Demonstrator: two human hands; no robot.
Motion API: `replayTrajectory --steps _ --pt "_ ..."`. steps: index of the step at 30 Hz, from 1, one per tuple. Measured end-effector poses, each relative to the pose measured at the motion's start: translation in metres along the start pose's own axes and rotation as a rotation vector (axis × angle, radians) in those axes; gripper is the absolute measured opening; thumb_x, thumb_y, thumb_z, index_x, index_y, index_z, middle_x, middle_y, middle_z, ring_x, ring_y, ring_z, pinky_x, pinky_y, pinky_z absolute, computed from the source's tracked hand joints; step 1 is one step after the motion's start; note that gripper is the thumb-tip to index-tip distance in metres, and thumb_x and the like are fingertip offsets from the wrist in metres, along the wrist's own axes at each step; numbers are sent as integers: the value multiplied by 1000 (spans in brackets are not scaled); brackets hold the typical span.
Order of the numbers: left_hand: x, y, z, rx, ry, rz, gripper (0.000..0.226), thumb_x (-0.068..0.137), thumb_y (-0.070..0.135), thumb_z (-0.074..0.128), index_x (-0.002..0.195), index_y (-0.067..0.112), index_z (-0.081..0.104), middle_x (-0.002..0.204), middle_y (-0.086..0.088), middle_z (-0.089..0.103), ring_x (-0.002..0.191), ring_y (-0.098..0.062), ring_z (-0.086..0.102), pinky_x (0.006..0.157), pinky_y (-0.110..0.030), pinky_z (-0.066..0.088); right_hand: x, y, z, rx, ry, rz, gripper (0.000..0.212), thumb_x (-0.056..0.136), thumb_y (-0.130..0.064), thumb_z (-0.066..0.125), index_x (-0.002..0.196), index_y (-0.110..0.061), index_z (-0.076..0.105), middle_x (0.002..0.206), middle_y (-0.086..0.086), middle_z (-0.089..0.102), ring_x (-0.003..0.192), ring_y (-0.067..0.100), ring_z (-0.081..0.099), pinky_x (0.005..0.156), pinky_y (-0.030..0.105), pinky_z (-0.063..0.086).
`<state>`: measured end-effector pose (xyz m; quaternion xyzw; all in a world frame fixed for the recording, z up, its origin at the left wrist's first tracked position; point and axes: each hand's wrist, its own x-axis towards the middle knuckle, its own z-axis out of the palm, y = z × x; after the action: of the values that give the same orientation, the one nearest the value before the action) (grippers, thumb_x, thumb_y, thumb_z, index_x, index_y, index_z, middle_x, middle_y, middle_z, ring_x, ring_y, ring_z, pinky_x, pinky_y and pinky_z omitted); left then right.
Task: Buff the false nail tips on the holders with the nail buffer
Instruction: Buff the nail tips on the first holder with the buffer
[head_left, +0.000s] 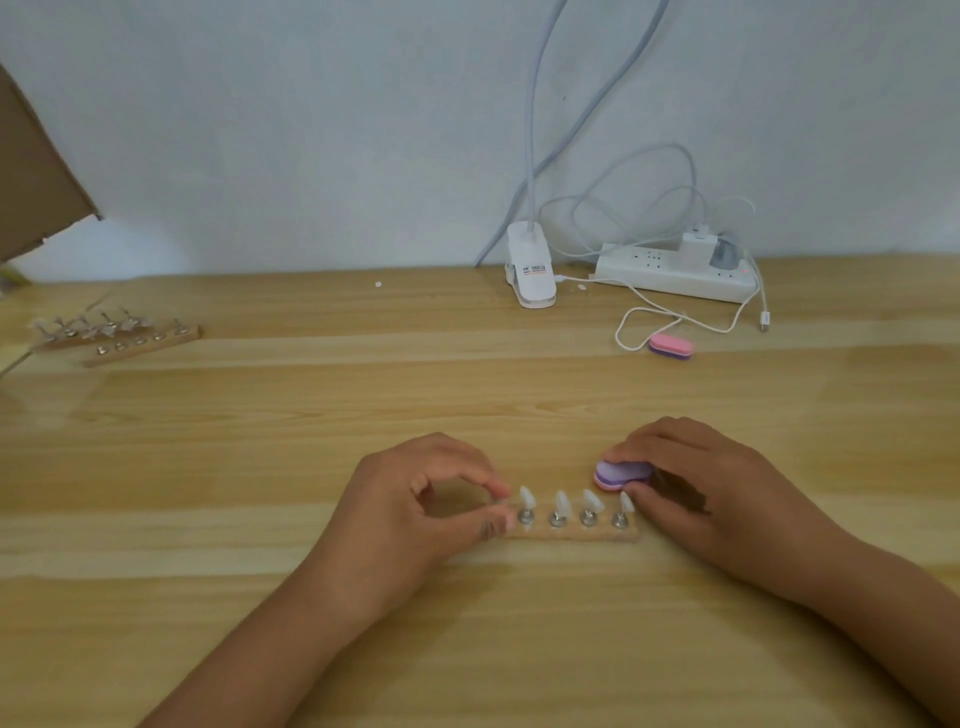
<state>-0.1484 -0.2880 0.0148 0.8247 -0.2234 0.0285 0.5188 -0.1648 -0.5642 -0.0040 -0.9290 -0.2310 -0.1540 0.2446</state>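
A small wooden holder strip (571, 534) lies on the table in front of me, carrying several white false nail tips (561, 503) on metal studs. My left hand (415, 509) pinches the strip's left end between thumb and fingers. My right hand (691, 488) grips a purple and pink nail buffer (621, 474) just behind the strip's right end, close to the rightmost tip (627, 501). Whether the buffer touches that tip I cannot tell.
A second pink and purple buffer (671, 346) lies at the back right beside white cables. A power strip (675, 273) and a white lamp clamp (530, 270) stand by the wall. Two more wooden holders (140, 345) with tips sit far left, near cardboard (36, 171).
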Motion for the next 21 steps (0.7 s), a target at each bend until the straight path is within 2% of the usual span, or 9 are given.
replayTrajectory --steps 3,6,8,11,14,18,21 --pt "1 -2 -4 -3 -51 -5 21 65 33 87 83 32 76 90 10 72 88 -19 64 69 -41 44 1 -1 0 0 12 -10 30 82 -4 75 109 -19 74 102 -12 67 94 12 64 77 31 54" --pt "0 -3 -5 20 -95 -27 31 66 23 88 91 34 75 94 13 71 92 -14 63 69 -35 45 1 -1 -1 -11 8 -8 30 82 -5 75 109 -19 74 103 -12 67 93 10 63 77 29 52" --pt "0 -5 -5 54 -91 -36 39 66 21 87 98 36 72 97 15 69 95 -9 61 67 -26 46 1 -2 -1 -12 7 -1 31 82 -5 76 109 -19 74 103 -12 67 93 9 62 77 30 53" --pt "1 -7 -2 106 -48 -29 28 66 25 86 91 29 73 87 12 67 85 -5 59 65 -10 39 2 -3 -1 -15 15 -11 31 81 -2 76 109 -16 74 102 -9 67 92 14 64 75 36 56" --pt "1 -8 0 118 -56 -13 18 67 22 86 82 22 75 78 7 65 74 -9 56 65 -12 39 2 -3 -1 -20 21 -17 31 81 -1 77 109 -15 75 102 -7 68 91 17 65 74 40 57" --pt "1 -8 -1 117 -53 -19 12 72 18 83 78 28 78 76 7 65 65 -6 54 60 -13 38 2 -4 -1 -14 27 -21 31 81 -1 77 108 -14 75 101 -7 68 92 17 66 74 40 57" --pt "0 -7 -1 246 -52 43 13 76 21 81 80 33 77 78 12 64 73 -6 57 63 -18 42 2 -4 0 -18 30 -33 31 81 -1 77 109 -14 75 101 -7 68 91 17 65 72 39 57"
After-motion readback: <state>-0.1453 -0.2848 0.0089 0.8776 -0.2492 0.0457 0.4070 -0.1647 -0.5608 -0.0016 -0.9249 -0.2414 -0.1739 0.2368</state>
